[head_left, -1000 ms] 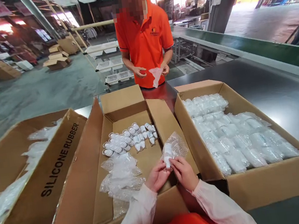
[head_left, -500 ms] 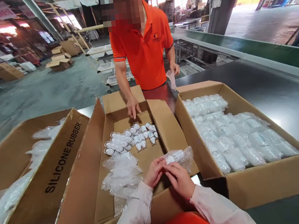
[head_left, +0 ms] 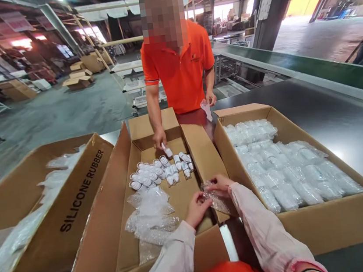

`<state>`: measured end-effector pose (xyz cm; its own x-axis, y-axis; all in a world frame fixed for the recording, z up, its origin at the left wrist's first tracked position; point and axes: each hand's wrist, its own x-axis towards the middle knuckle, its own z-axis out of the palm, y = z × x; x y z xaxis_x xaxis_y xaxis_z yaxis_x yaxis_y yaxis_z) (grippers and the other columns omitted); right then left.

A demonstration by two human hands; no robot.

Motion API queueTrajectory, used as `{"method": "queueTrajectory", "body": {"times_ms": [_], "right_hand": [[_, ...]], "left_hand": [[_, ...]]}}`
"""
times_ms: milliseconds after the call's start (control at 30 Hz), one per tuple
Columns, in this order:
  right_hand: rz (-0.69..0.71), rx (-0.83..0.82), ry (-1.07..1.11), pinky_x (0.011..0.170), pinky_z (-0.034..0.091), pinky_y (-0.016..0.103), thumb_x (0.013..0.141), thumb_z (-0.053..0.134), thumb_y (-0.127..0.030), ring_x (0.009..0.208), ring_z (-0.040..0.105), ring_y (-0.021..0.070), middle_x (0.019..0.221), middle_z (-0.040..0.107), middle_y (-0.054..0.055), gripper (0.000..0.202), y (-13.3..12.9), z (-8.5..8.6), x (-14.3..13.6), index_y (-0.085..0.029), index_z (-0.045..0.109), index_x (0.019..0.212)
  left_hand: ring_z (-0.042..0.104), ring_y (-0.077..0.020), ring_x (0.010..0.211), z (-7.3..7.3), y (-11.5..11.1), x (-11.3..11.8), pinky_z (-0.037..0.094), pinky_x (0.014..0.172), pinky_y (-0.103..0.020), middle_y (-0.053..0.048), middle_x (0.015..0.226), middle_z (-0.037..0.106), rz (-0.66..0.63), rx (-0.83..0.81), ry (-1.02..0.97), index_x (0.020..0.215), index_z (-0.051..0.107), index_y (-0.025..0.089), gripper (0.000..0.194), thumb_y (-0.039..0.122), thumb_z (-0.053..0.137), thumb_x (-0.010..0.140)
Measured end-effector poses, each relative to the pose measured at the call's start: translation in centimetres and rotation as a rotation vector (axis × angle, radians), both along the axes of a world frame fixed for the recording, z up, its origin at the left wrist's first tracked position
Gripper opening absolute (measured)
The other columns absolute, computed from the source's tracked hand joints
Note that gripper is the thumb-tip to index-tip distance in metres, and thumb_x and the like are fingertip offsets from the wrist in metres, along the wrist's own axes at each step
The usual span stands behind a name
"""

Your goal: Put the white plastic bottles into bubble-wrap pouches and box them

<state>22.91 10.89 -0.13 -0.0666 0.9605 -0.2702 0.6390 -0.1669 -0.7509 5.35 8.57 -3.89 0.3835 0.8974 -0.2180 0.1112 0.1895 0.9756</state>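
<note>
My left hand (head_left: 197,210) pinches the near side of a clear bubble-wrap bag (head_left: 219,203). My right hand (head_left: 220,185) grips the same bag from above and to the right. Whether a bottle lies inside it is hard to tell, since my fingers hide part of it. The bag is over the right flap of the middle carton (head_left: 202,144). In that carton, several small white bottles (head_left: 146,174) stand or lie close together. Nearer me, flat bubble-wrap bags (head_left: 150,208) lie in a loose pile.
Across the table, a co-worker in an orange shirt holds a white bottle (head_left: 167,151) in one hand and a bubble bag (head_left: 206,110) in the other. The right carton (head_left: 327,224) holds rows of wrapped bottles (head_left: 285,172). A left carton (head_left: 79,197) contains more bubble wrap.
My right hand has moved up to the far side of the bag, and the bag is turned. The white bottle seen in it before no longer shows clearly. The co-worker has picked up a bottle.
</note>
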Motion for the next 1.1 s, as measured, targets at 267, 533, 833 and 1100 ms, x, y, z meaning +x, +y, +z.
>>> {"method": "queueTrajectory", "body": {"times_ms": [267,533,833,1100], "right_hand": [[-0.146,0.254,0.211,0.059,0.037,0.024,0.053,0.071,-0.063,0.062,0.045,0.0106,0.062,0.048,-0.005,0.054,-1.4,4.9,0.9,-0.019,0.040,0.057],[-0.236,0.529,0.622,0.062,0.040,0.025,0.054,0.078,-0.057,0.065,0.047,0.0125,0.069,0.050,-0.004,0.050,-1.1,11.4,-1.3,-0.021,0.049,0.074],[0.334,0.020,0.786,0.087,0.041,0.034,0.056,0.084,-0.038,0.092,0.057,0.0195,0.101,0.063,0.004,0.067,-4.2,9.4,-3.7,-0.017,0.057,0.113],[0.131,-0.120,0.809,0.080,0.043,0.031,0.069,0.072,-0.042,0.084,0.058,0.0162,0.101,0.064,0.004,0.049,-5.7,7.6,-3.0,-0.020,0.060,0.112]], "left_hand": [[0.042,-0.0262,0.119,8.8,1.7,-1.3,0.029,0.106,-0.046,-0.009,0.120,0.053,-0.057,0.601,0.241,0.069,0.064,0.018,0.002,0.018,0.064,0.067],[0.059,-0.0149,0.076,18.9,3.9,-3.7,0.046,0.070,-0.027,0.000,0.075,0.061,-0.124,0.635,0.146,0.072,0.050,0.019,0.007,0.012,0.050,0.070],[0.056,-0.0098,0.062,19.6,4.3,-4.2,0.040,0.058,-0.021,0.004,0.070,0.059,0.114,0.184,-0.196,0.100,0.049,0.016,0.046,0.005,0.058,0.055],[0.036,-0.0065,0.050,18.6,3.8,-7.1,0.026,0.048,-0.019,0.008,0.054,0.038,-0.371,0.002,-0.118,0.099,0.067,0.013,0.051,0.011,0.058,0.049]]}}
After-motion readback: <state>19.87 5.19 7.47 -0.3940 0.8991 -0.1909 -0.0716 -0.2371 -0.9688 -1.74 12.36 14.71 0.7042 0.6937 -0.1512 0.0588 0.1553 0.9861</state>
